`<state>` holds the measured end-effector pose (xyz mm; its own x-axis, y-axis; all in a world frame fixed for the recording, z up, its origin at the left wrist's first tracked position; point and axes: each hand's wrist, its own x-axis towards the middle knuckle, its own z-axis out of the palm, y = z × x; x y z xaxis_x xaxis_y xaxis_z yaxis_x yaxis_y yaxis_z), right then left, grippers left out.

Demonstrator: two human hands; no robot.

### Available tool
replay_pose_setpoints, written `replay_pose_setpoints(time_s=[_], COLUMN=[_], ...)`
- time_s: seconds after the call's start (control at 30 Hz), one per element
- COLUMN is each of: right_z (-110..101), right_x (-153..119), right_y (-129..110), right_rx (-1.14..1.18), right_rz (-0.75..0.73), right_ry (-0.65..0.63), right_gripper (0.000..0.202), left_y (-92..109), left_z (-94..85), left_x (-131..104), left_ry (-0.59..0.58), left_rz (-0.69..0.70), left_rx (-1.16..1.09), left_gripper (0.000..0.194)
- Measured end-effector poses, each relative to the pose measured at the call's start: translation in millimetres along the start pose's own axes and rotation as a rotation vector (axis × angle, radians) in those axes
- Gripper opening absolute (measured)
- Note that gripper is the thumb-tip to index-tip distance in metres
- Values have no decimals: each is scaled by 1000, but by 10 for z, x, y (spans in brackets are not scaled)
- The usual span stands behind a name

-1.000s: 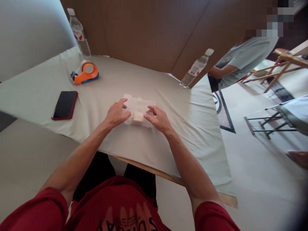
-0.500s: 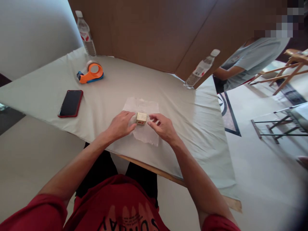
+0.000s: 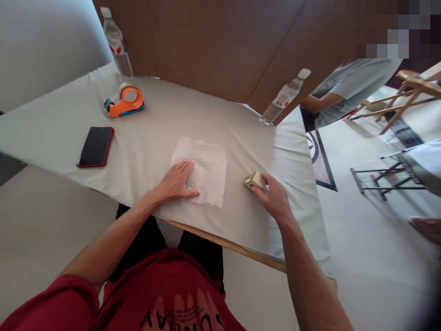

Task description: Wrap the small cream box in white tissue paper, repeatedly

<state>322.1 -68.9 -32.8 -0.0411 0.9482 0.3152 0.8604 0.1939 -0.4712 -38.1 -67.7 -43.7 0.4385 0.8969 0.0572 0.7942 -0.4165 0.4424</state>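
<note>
My left hand (image 3: 177, 180) lies flat with its fingers stretched out on the left part of a whitish, translucent wrapping sheet (image 3: 210, 172), which looks like bubble wrap. To the right of the sheet, my right hand (image 3: 274, 195) grips a small gold-coloured box (image 3: 255, 180) between thumb and fingers. The box is tilted, just above or on the cloth; I cannot tell whether it touches. Part of its right side is hidden by my fingers.
A phone (image 3: 95, 147) in a red case and an orange tape dispenser (image 3: 127, 103) lie on the left of the cloth-covered table (image 3: 148, 133). Two water bottles (image 3: 117, 43) stand by a brown cardboard panel (image 3: 206, 46). A person (image 3: 354, 87) is beyond the right bottle.
My right hand has taken hold of the small box and moved it off the sheet to the right. My left hand has left the box's side and flattened onto the sheet.
</note>
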Motion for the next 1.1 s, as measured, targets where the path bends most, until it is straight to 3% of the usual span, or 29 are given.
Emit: replay_pose_setpoints(time_s=[0.1, 0.23, 0.37, 0.47, 0.53, 0.6, 0.77, 0.93, 1.1], right_z=[-133, -110, 296, 739, 954, 1054, 1012, 1006, 1012], right_x=[-140, -126, 130, 410, 555, 624, 584, 559, 547], right_y=[54, -488, -1218, -1494, -1487, -1372, -1059, -1042, -1078], right_rx=[-37, 59, 141, 65, -38, -121, -206, -216, -221], right_rz=[-36, -209, -422, -460, -405, -352, -280, -300, -259], right_ry=[103, 197, -23, -243, -355, -380, -329, -325, -304], right_gripper=[62, 37, 32, 41, 43, 47, 56, 56, 57], left_y=[14, 33, 57, 85, 103, 115, 112, 67, -122], left_z=[-7, -16, -27, -42, -53, -65, -155, -246, -208], left_x=[5, 13, 36, 60, 65, 59, 87, 320, 462], left_ry=[-14, -36, -31, -47, -70, -97, -153, -1, -70], left_rz=[-5, -1, -2, -15, -34, -52, -21, -58, -130], left_rx=[27, 70, 102, 114, 122, 133, 147, 213, 281], left_gripper=[96, 93, 91, 92, 94, 97, 92, 62, 72])
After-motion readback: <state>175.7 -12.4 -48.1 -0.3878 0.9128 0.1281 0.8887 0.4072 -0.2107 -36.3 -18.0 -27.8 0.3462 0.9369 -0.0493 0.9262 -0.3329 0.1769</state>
